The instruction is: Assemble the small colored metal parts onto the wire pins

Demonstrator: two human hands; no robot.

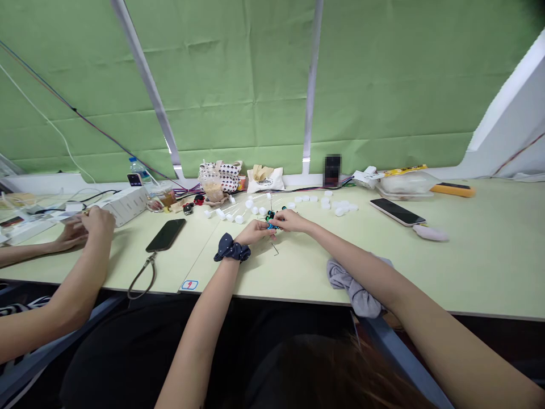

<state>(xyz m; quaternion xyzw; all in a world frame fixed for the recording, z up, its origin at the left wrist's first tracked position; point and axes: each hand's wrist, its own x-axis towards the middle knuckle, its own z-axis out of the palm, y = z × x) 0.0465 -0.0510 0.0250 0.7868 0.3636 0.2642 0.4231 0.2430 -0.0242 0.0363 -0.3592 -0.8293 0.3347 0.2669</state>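
You have the small blue, green and black piece [270,225] just above the bench [304,275], straight ahead of you at 12 o'clock. Taking that piece as the clock's centre, your left hand [254,232] comes in from 8 o'clock, its thumb and fingers closed in a pinch on the lower side. Your right hand [293,220] comes in from 3 o'clock, its fingertips nipped together on the upper side. Neither palm shows, so you cannot tell from here whether anything else is tucked inside.

The likeliest trouble is a slip: the piece is tiny, only your fingertips bear on it, and uneven pressure between the two pinches could flick it out or pull it apart. If it drops, the white-capped sticks [230,217] around 10 o'clock and the loose white caps [339,211] between 2 and 3 o'clock could hide a small part. The right fingers also cover much of it, so a misaligned joint could go unnoticed.

At 6 o'clock, the thin bent metal rod, much like a hex key [276,249], lies near your left fingertips; a sideways sweep of either hand could knock it away. At 4 o'clock, the grey cloth [340,275] sits beneath your right forearm and hangs over the bench edge; dragging that arm back could carry the cloth off. The dark scrunchie [232,249] on your left wrist could catch a stick if you reach toward 10 o'clock.
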